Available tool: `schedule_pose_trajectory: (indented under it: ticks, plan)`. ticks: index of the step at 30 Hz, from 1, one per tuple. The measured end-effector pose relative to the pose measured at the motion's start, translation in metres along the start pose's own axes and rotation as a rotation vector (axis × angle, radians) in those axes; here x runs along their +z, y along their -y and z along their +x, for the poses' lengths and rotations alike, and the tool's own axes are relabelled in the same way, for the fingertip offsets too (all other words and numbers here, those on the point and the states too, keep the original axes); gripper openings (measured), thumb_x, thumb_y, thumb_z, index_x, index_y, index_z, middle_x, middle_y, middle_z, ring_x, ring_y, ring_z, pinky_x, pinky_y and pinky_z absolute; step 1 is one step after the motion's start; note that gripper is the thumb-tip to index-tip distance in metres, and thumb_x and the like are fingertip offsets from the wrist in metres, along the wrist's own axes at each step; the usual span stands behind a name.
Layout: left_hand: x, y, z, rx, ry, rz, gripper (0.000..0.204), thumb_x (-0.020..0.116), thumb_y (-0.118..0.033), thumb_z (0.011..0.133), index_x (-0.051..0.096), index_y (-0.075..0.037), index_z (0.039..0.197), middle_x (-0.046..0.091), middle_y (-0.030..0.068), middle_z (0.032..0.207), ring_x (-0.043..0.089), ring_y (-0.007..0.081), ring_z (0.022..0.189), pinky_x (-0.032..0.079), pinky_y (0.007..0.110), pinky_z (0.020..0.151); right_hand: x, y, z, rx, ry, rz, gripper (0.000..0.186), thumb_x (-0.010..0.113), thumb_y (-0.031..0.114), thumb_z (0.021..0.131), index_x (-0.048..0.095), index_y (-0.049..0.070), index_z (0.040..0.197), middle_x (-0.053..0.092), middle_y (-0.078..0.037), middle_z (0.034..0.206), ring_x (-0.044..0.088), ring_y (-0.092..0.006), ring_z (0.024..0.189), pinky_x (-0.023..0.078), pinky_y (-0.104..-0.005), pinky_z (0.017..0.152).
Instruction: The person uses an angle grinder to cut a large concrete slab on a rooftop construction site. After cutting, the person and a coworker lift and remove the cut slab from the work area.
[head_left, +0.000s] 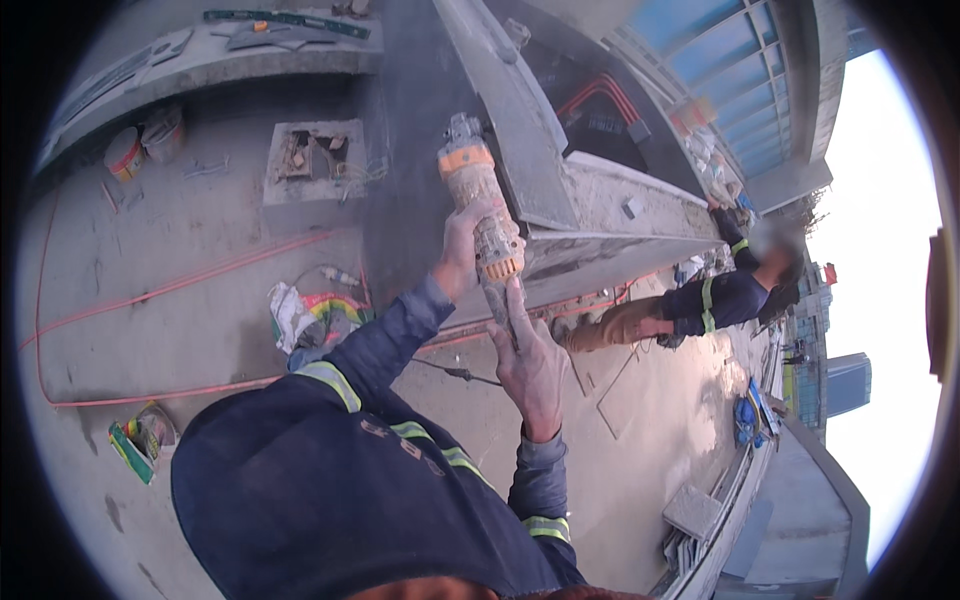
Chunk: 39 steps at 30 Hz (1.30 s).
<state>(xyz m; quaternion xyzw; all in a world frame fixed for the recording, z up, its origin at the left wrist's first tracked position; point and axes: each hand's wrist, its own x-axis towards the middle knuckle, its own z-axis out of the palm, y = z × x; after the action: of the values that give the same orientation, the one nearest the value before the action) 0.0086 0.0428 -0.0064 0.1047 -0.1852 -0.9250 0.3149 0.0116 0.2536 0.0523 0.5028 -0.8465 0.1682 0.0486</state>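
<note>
A dusty orange-and-grey angle grinder (pixel 480 185) points away from me, its head beside the edge of a grey slab (pixel 525 150); I cannot tell whether it touches. My left hand (pixel 462 250) grips the grinder's body. Lower down, my right hand (pixel 530 375) is wrapped round the grinder's rear end, where a dark cable (pixel 460 374) hangs. Grey, hazy dust surrounds the head, and a lower stone panel (pixel 600 262) runs off to the right.
Another worker (pixel 720 305) stands to the right beside the wall. Buckets (pixel 125 158), a concrete block (pixel 310 205), sacks (pixel 140 440) and orange hoses (pixel 160 292) lie to the left. Stacked slabs (pixel 692 510) lie lower right, near a railing-like edge.
</note>
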Motion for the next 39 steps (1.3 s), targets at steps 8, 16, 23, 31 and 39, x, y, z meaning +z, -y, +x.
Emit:
schedule_pose_trajectory:
  ticks: [8, 16, 23, 31, 39]
  plan:
    - [-0.001, 0.003, -0.002, 0.021, 0.026, -0.009, 0.039, 0.071, -0.035, 0.096, 0.059, -0.004, 0.117, 0.071, 0.0176, 0.090, 0.077, 0.0342, 0.075, 0.066, 0.046, 0.067, -0.006, 0.007, -0.006, 0.010, 0.004, -0.035, 0.075, 0.074, 0.031, 0.101, 0.045, 0.023, 0.169, 0.067, -0.020, 0.087, 0.070, -0.0378, 0.073, 0.052, -0.0483, 0.065]
    - [-0.003, 0.003, 0.003, 0.039, 0.030, -0.009, 0.040, 0.072, -0.034, 0.095, 0.059, -0.003, 0.118, 0.070, 0.0177, 0.092, 0.076, 0.0332, 0.077, 0.066, 0.046, 0.068, 0.001, 0.001, -0.002, -0.017, -0.045, -0.005, 0.079, 0.077, 0.030, 0.098, 0.044, 0.024, 0.170, 0.064, -0.016, 0.081, 0.068, -0.0343, 0.069, 0.051, -0.0465, 0.062]
    - [-0.007, -0.001, 0.006, 0.010, 0.050, -0.041, 0.040, 0.072, -0.035, 0.095, 0.058, -0.004, 0.117, 0.070, 0.0169, 0.092, 0.076, 0.0322, 0.077, 0.065, 0.045, 0.067, 0.005, 0.001, 0.002, -0.024, -0.048, -0.036, 0.078, 0.078, 0.029, 0.098, 0.045, 0.025, 0.169, 0.064, -0.014, 0.081, 0.067, -0.0335, 0.068, 0.051, -0.0462, 0.062]
    - [-0.002, 0.006, -0.005, 0.027, 0.042, -0.015, 0.039, 0.071, -0.036, 0.096, 0.059, -0.005, 0.116, 0.070, 0.0169, 0.092, 0.076, 0.0322, 0.079, 0.065, 0.044, 0.069, -0.005, 0.002, -0.007, 0.012, -0.006, -0.027, 0.076, 0.076, 0.031, 0.100, 0.045, 0.025, 0.169, 0.064, -0.016, 0.081, 0.067, -0.0350, 0.070, 0.050, -0.0465, 0.064]
    - [-0.008, 0.004, 0.010, 0.011, 0.045, -0.040, 0.041, 0.073, -0.036, 0.095, 0.060, -0.003, 0.115, 0.071, 0.0173, 0.093, 0.077, 0.0325, 0.079, 0.066, 0.044, 0.068, 0.004, 0.001, 0.004, 0.001, -0.026, -0.060, 0.076, 0.077, 0.030, 0.100, 0.046, 0.025, 0.169, 0.062, -0.015, 0.080, 0.065, -0.0320, 0.067, 0.049, -0.0453, 0.063]
